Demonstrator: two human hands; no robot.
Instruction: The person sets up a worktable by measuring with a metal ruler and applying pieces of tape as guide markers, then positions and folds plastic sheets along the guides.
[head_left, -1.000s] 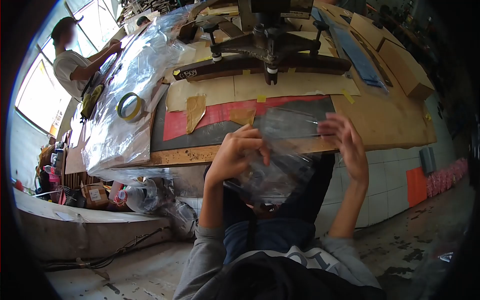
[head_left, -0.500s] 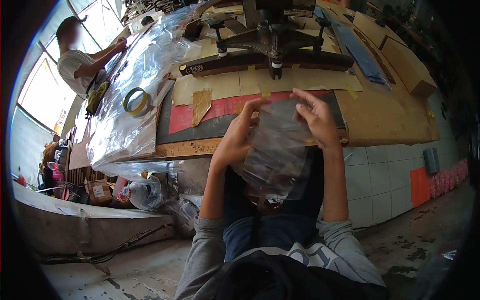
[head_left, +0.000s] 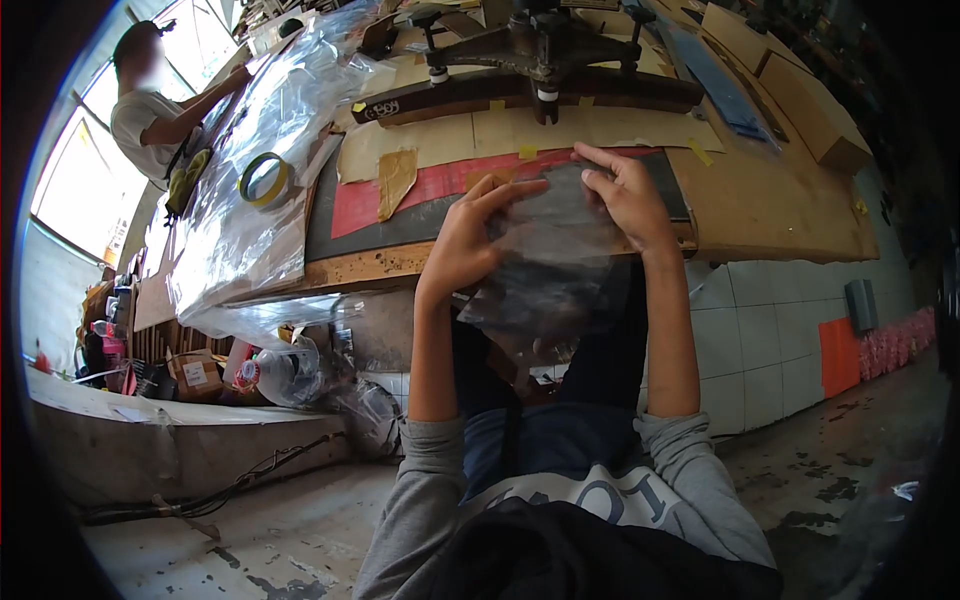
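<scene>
Right hand: is standing closer to the left hand than one second ago, narrowing the gap between them.

Clear plastic film, one piece: is hanging between and below the hands, its lower part dropping past the wooden edge toward the lap; blur is hiding whether it is sheet or bag.

Left hand: is curling loosely, fingers pointing across to the right, film lying against its inner side; firmness of grip is not showing.

Right hand, state: is holding half open, index finger extending, thumb standing apart, film running close by; whether it is pinching any, cannot tell.

Hold: is probably keeping the film out front so that it is hanging free — not dragging over the wood.

Dark mat with red strip: are lying along the near side of the bench.

Dark beam: is spanning the layers beyond, presumably pressing them; some room is separating it from the fingertips.

Tape roll: is resting on plastic sheeting, well left — leaving the left forearm room sideways.
</scene>
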